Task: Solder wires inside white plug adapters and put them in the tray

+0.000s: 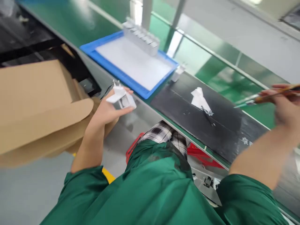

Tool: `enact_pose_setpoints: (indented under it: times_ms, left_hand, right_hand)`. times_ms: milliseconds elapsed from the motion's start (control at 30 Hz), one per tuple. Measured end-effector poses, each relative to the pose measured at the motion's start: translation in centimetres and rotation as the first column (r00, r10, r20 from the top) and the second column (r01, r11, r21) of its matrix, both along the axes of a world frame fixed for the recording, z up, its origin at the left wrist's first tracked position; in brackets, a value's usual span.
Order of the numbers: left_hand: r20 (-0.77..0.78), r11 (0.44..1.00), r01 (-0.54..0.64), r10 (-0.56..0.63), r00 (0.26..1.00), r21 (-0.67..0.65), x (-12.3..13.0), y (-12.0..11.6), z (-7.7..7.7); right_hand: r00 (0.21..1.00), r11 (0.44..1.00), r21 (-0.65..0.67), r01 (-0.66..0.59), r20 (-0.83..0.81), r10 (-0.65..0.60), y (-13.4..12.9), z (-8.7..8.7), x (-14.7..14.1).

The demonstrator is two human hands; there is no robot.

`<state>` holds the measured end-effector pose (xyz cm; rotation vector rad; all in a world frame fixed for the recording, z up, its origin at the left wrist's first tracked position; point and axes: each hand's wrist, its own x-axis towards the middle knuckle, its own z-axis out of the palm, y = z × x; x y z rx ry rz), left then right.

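Observation:
My left hand point(107, 107) grips a small white plastic part point(127, 99) with metal prongs on top, beside the near-left edge of a blue tray. A white flap or piece of paper sticks out from the part. Raised at the far right, my right hand point(282, 100) is closed round a brush-like tool point(262, 99) whose thin tip points left. The blue tray point(112, 67) has a white lining, and a row of white parts point(142, 37) stands along its back. A crumpled white cloth or paper point(199, 99) lies on the black mat point(187, 122).
Another white part point(178, 73) stands at the tray's right corner. An open cardboard box point(35, 103) is at the left, below the green bench point(58, 18). Under the bench are a red object point(203, 155) and a red stool edge point(132, 147).

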<state>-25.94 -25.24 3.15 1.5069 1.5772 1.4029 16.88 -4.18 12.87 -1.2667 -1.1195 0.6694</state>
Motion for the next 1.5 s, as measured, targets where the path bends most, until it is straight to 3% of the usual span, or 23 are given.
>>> enact_pose_setpoints:
  times_ms: [100, 233, 400, 533, 633, 767, 867, 967, 1100, 1167, 1267, 1367, 1500]
  left_hand:
    - [-0.046, 0.988, 0.11, -0.116, 0.992, -0.108, 1.3, 2.3, -0.3]
    - [-0.074, 0.925, 0.338, -0.354, 0.932, -0.174, 6.5, 7.0, 0.5]
    - [-0.153, 0.802, 0.557, -0.592, 0.792, -0.218, 13.2, 16.1, 0.4]
    - [-0.126, 0.69, 0.68, -0.719, 0.684, -0.249, 15.6, 20.9, -1.0]
    - [-0.049, 0.704, 0.671, -0.697, 0.715, -0.23, 16.2, 21.1, -1.7]
    - [-0.107, 0.856, 0.483, -0.506, 0.856, -0.183, 17.3, 19.5, -1.6]
    - [-0.206, 0.919, 0.367, -0.39, 0.897, -0.141, 18.5, 19.0, -1.3]
    - [-0.189, 0.933, 0.343, -0.358, 0.914, -0.11, 19.0, 19.1, -1.4]
    - [-0.002, 0.929, 0.357, -0.358, 0.934, -0.095, 18.2, 19.3, -1.7]
    - [-0.029, 0.938, 0.328, -0.333, 0.943, -0.112, 17.8, 19.1, -1.9]
    - [-0.258, 0.938, 0.325, -0.346, 0.902, -0.122, 17.8, 18.5, -2.1]
    - [-0.451, 0.901, 0.41, -0.428, 0.783, -0.141, 18.6, 18.3, -2.3]
    - [-0.519, 0.85, 0.467, -0.521, 0.677, -0.244, 20.2, 19.3, -2.4]
  right_hand:
    - [0.994, 0.985, 0.135, -0.105, 0.055, 0.098, 2.8, -0.6, 2.0]
    - [0.96, 0.918, 0.301, -0.258, -0.028, 0.279, 5.9, -1.8, 1.2]
    - [0.895, 0.859, 0.287, -0.425, -0.006, 0.445, 6.4, -1.6, -0.4]
    - [0.867, 0.826, 0.281, -0.488, 0.052, 0.495, 6.3, -1.6, -0.6]
    - [0.861, 0.813, 0.295, -0.503, 0.083, 0.502, 6.5, -2.1, -0.3]
    - [0.86, 0.803, 0.313, -0.507, 0.122, 0.496, 6.8, -2.5, -0.2]
    - [0.863, 0.804, 0.317, -0.503, 0.138, 0.486, 7.0, -2.6, -0.2]
    - [0.868, 0.805, 0.327, -0.495, 0.133, 0.479, 6.9, -2.4, -0.4]
    - [0.866, 0.797, 0.357, -0.487, 0.084, 0.492, 6.6, -2.0, -0.7]
    - [0.869, 0.802, 0.35, -0.483, 0.082, 0.487, 6.4, -1.9, -0.8]
    - [0.888, 0.825, 0.333, -0.456, 0.113, 0.445, 6.2, -1.8, -0.8]
    - [0.897, 0.838, 0.321, -0.442, 0.144, 0.418, 5.9, -1.8, -0.7]
    - [0.912, 0.863, 0.293, -0.411, 0.15, 0.383, 5.6, -1.9, -0.7]
